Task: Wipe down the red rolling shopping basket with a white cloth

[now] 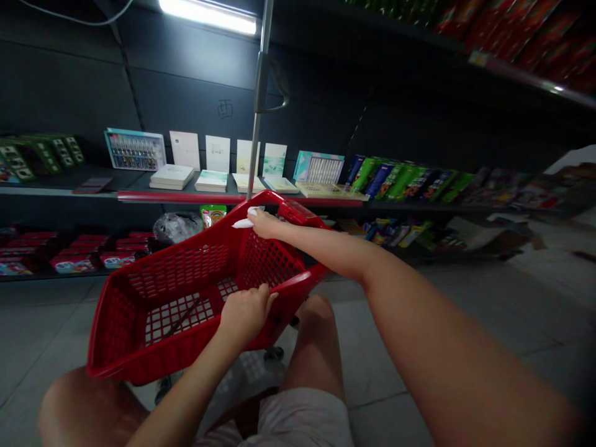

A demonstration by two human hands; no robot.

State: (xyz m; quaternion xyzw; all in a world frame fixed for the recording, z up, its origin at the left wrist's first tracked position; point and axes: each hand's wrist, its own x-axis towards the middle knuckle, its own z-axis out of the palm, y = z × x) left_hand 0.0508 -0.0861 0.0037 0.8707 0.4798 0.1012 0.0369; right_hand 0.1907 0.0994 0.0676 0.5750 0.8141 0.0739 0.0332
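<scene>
Dark store shelving (69,189) displays boxed paint sets (135,149), white cards (185,150), stacked booklets (171,177) and green boxes (400,183) beneath a fluorescent tube light (207,13), above grey floor tiles (395,403).

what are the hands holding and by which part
The left hand grips the near rim of a red plastic shopping basket. The right hand holds its far rim, with a white scrap, perhaps tissue, under the fingers.

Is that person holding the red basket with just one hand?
No, the left hand and right hand both hold the rim of the red basket.
</scene>
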